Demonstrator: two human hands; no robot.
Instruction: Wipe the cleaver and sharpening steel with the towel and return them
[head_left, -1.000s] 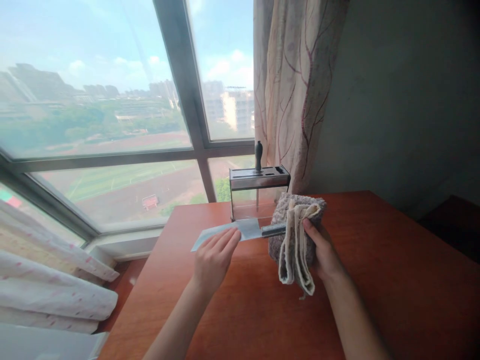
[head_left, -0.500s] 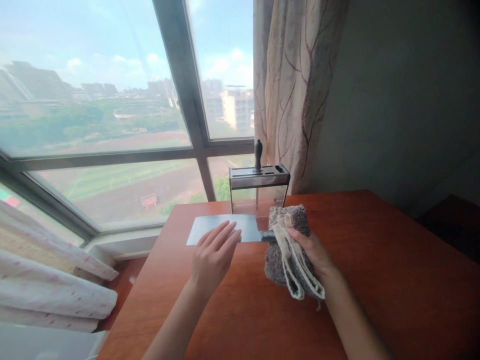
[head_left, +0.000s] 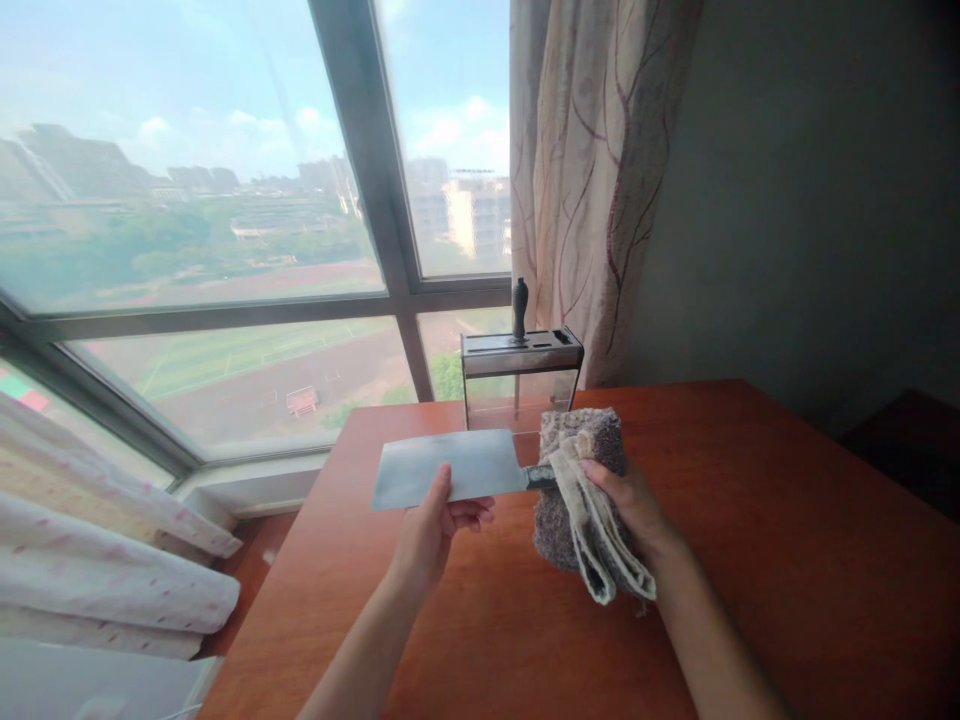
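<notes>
Here my left hand (head_left: 431, 525) pinches the lower edge of the cleaver (head_left: 450, 467) blade, held flat-side up above the bench (head_left: 750, 560). My right hand (head_left: 630, 505) grips the folded grey cloth (head_left: 577, 500) wrapped round its handle, near the knife block (head_left: 521, 375).

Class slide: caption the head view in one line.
Left hand pinches cleaver blade; right hand grips its cloth-wrapped handle.

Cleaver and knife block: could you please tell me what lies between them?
Nothing: in the head view only bare table shows between cleaver and knife block.
</notes>
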